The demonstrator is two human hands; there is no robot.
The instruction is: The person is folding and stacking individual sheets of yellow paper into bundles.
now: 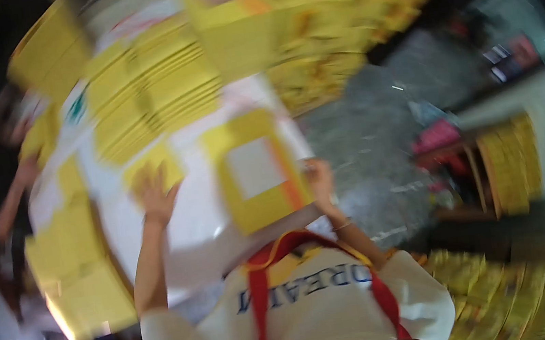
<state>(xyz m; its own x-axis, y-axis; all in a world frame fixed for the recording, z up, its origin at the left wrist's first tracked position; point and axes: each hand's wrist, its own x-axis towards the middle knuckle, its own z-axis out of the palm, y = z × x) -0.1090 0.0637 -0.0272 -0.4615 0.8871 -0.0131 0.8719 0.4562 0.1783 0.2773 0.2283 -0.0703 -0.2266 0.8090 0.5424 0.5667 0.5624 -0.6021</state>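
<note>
Yellow box (257, 172) against right hand (319, 177) grip, left hand (155, 193) on yellow sheet (151, 165)

Left hand (154, 194) stretched forward, fingers spread flat, right hand (319, 179) raised beside it, fingers curled, both forearms bare

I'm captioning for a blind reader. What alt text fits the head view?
Blurred view down on a white table: the left hand lies on a flat yellow sheet, the right hand grips a yellow box; stacks of yellow sheets beyond.
</note>
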